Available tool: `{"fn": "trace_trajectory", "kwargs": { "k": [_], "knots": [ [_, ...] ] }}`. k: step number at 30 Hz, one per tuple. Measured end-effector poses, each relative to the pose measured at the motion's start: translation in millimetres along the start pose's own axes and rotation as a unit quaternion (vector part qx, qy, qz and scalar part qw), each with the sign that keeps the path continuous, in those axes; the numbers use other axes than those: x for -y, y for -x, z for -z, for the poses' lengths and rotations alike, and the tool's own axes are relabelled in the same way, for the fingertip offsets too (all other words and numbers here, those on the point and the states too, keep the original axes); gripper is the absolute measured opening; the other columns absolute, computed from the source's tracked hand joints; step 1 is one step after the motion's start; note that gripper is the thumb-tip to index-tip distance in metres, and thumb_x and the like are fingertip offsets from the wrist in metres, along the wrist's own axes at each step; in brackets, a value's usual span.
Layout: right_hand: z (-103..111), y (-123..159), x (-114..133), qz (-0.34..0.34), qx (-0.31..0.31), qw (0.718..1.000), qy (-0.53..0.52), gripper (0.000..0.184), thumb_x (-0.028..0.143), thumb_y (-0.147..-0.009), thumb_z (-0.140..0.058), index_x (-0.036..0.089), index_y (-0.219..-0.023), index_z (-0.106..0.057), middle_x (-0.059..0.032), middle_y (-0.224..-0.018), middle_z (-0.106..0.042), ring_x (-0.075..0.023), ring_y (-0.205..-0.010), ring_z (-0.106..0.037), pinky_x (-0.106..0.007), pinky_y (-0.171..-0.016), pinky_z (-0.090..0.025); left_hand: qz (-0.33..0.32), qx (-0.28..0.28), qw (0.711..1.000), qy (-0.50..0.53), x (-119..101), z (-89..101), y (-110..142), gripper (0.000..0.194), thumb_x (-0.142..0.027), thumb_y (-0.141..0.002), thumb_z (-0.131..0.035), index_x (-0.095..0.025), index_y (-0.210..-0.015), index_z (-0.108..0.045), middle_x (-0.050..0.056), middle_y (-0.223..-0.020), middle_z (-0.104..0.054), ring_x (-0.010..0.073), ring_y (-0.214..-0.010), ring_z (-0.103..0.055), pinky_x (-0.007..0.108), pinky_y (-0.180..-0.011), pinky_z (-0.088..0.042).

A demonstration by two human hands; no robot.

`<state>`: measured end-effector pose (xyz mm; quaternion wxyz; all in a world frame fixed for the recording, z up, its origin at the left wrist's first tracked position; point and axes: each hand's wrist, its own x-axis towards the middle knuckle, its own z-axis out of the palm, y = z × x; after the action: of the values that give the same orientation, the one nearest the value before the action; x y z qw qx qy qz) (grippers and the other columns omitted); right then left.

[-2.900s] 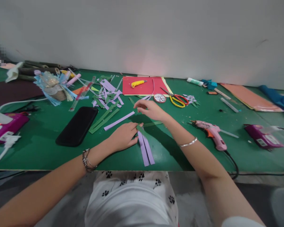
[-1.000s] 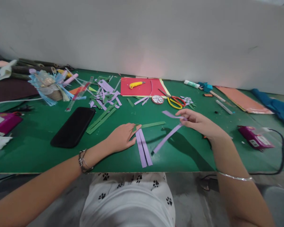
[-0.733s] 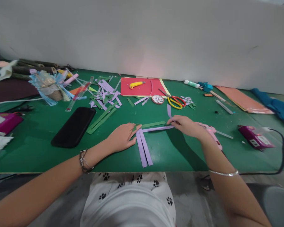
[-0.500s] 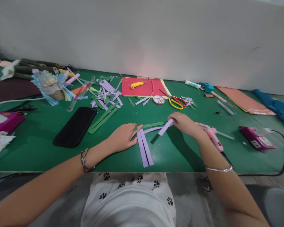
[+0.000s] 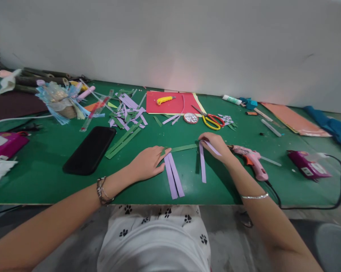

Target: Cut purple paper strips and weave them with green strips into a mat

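Swung round since half a second ago, when its free end slanted toward my left side, the folded purple strip [image 5: 202,166] now hangs down from my right hand [image 5: 217,142]. At the far left, a magenta box [image 5: 11,143] is cut off by the picture's edge. Next comes the black phone [image 5: 90,151], lying flat. My left hand [image 5: 144,164] is spread low over the table, thumb apart from the fingers; they press on the near end of a green strip [image 5: 184,147], partly covering it. Just below my fingertips lie two purple strips [image 5: 169,175], side by side, their upper ends hard to make out. My right fingers pinch the folded strip at its bend, its other end lying across my hand; whether the hanging end touches the table, I cannot tell. The green strip's far end reaches these fingers, contact unclear. Beside my wrist lies the pink glue gun [image 5: 252,158].
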<state>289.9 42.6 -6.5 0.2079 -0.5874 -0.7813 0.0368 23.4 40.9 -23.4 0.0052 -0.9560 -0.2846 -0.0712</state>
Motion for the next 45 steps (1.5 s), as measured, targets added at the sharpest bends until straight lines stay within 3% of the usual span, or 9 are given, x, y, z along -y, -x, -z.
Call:
{"fn": "trace_trajectory", "kwargs": {
  "k": [9,16,22,30,38,45],
  "knots": [
    [2,2,-5,-0.007,0.041,0.996,0.084,0.021,0.003,-0.071,-0.042,0.015,-0.07,-0.06,-0.0072,-0.075,-0.059,-0.0161,-0.069,-0.054,-0.025,-0.064,-0.04,-0.009,-0.017,1.0,-0.013,0,-0.8,1,0.042,-0.024,-0.084,-0.034,-0.007,-0.121,-0.045,0.013,-0.099,-0.059,0.0213,-0.088,-0.055,0.032,-0.074,-0.045],
    [-6,-2,-4,0.013,0.014,1.0,0.009,0.023,0.001,-0.064,-0.043,0.016,-0.071,-0.06,-0.0052,-0.074,-0.059,-0.0152,-0.068,-0.054,-0.025,-0.065,-0.042,-0.014,-0.024,1.0,-0.013,1,-2.4,1,0.043,-0.025,-0.084,-0.033,-0.007,-0.122,-0.044,0.014,-0.102,-0.058,0.022,-0.09,-0.054,0.033,-0.075,-0.045],
    [0,1,-3,-0.023,0.0,0.999,-0.033,0.019,0.004,-0.064,-0.045,0.016,-0.069,-0.059,-0.0042,-0.07,-0.061,-0.0146,-0.063,-0.054,-0.025,-0.063,-0.042,-0.011,-0.028,1.0,-0.007,1,-3.9,2,0.043,-0.025,-0.084,-0.033,-0.008,-0.122,-0.044,0.013,-0.102,-0.058,0.0216,-0.09,-0.054,0.033,-0.075,-0.045],
    [11,8,-8,-0.003,0.053,0.998,-0.018,0.019,0.006,-0.067,-0.043,0.017,-0.07,-0.058,-0.0043,-0.072,-0.063,-0.0156,-0.068,-0.056,-0.025,-0.064,-0.041,-0.017,-0.034,0.999,-0.011,2,-5.2,2,0.042,-0.025,-0.085,-0.033,-0.008,-0.121,-0.044,0.014,-0.104,-0.058,0.0222,-0.092,-0.054,0.034,-0.077,-0.045],
    [2,5,-5,-0.054,0.017,0.998,-0.012,0.012,0.008,-0.065,-0.05,0.017,-0.07,-0.058,-0.0017,-0.065,-0.061,-0.014,-0.059,-0.054,-0.025,-0.06,-0.042,-0.007,-0.014,1.0,-0.011,1,-1.9,2,0.043,-0.024,-0.084,-0.033,-0.008,-0.123,-0.044,0.014,-0.109,-0.057,0.0223,-0.096,-0.054,0.034,-0.079,-0.044],
    [-5,1,1,-0.054,-0.009,0.998,-0.013,0.016,0.005,-0.062,-0.05,0.017,-0.067,-0.061,-0.0026,-0.066,-0.062,-0.0144,-0.06,-0.055,-0.026,-0.062,-0.042,-0.005,-0.012,1.0,-0.006,1,-1.9,1,0.043,-0.024,-0.084,-0.034,-0.008,-0.123,-0.044,0.014,-0.107,-0.057,0.0228,-0.095,-0.054,0.034,-0.078,-0.044]
  ]
}}
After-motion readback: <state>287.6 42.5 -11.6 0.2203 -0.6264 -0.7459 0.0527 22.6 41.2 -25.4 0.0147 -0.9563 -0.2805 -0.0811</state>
